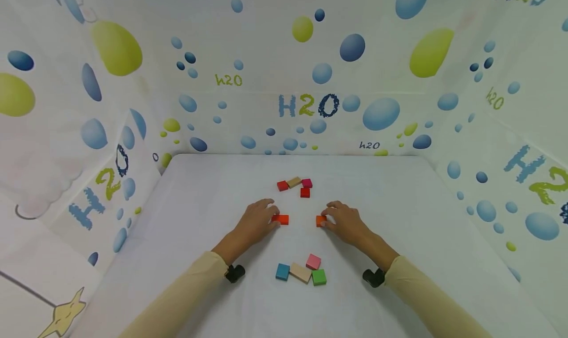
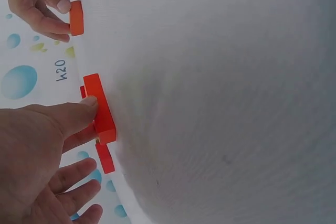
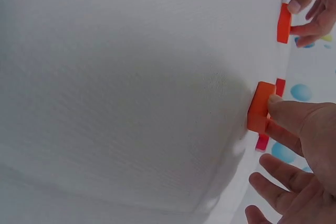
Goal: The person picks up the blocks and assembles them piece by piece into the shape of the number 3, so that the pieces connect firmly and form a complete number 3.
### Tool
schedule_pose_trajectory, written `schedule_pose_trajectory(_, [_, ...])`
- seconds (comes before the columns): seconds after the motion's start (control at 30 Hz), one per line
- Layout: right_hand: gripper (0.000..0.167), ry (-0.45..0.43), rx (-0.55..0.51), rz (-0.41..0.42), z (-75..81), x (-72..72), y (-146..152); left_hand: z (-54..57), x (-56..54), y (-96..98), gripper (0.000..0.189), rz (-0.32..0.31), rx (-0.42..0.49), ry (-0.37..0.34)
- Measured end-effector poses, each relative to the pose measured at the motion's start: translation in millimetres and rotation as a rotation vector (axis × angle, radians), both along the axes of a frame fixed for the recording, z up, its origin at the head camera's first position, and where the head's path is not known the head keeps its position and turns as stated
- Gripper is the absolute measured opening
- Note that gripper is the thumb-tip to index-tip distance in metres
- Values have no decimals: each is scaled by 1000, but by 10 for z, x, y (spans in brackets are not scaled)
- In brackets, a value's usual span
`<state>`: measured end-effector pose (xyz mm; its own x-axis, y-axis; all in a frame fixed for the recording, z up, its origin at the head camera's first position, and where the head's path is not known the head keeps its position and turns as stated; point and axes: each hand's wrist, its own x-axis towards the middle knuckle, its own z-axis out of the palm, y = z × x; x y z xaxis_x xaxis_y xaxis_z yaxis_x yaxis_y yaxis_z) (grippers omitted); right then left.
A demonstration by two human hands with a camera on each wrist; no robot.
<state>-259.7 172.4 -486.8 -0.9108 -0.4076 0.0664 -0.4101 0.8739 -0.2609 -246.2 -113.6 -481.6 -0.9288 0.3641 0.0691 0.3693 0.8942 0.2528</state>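
White tabletop point(image 1: 213, 190), pale walls point(image 1: 270, 52) on three sides, blue and green spots point(image 1: 380, 114), H2O lettering point(image 1: 306, 105)

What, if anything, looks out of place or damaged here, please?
Nothing looks misplaced or damaged. The left hand pinches a red block, the right hand an orange block. The near wooden block lies slanted between the blue block and the green block, but that hardly seems odd in a loose group.

Seen from my head camera, I wear plain, pale tan long sleeves, the left sleeve point(image 1: 191, 288) between 7 and 8 o'clock, the right sleeve point(image 1: 426, 293) between 4 and 5. Just beside the cuffs, my left wrist camera point(image 1: 235, 273), near 7 o'clock, and right wrist camera point(image 1: 374, 278), near 5, are small and black.
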Motion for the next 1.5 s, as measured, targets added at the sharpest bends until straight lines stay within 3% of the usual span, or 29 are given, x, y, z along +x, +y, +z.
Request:
schedule_pose_trajectory(0.27, [32,-23,-5,3,-10,-20,-105,-6,-7,79,34,1,-3,-11])
schedule_pose_trajectory(0.6, [34,-41,-34,9,-48,-31,-252,-17,-18,252,35,-45,-9,-10])
schedule_pose_trajectory(0.97, [30,-43,-75,48,-27,-35,-316,-70,-61,299,32,-66,1,-4])
schedule_pose_trajectory(1.5, [29,-32,-106,55,-60,-46,-359,-20,-54,298,31,-70,3,-9])
